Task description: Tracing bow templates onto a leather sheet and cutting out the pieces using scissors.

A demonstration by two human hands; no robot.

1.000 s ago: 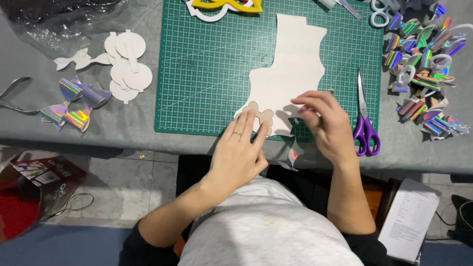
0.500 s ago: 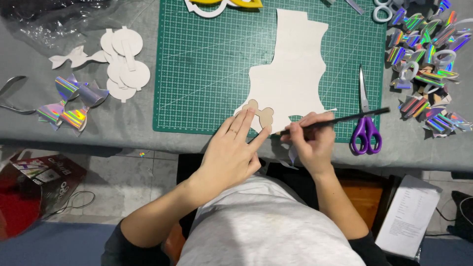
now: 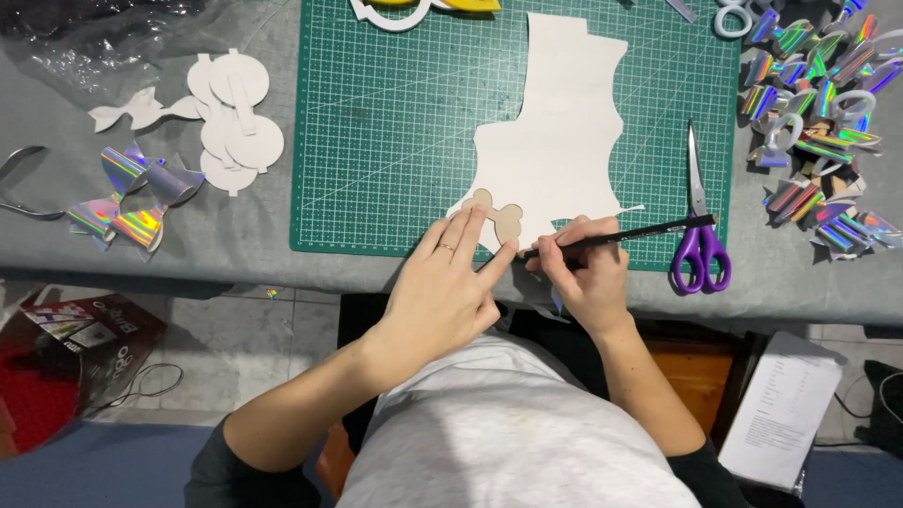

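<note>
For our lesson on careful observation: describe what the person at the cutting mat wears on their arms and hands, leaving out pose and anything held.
Both forearms are bare. Dark sleeves are pushed up to about the elbows, under a light grey top. The left hand wears a thin ring on one finger. The right hand shows no ring, watch or glove.

Single head-worn camera, looking steeply down from above the person's own torso. Close range: forearms and both hands fill the lower centre, green cutting mat (image 3: 395, 141) on grey table (image 3: 235, 235) across the top, floor visible below the table edge.
</note>
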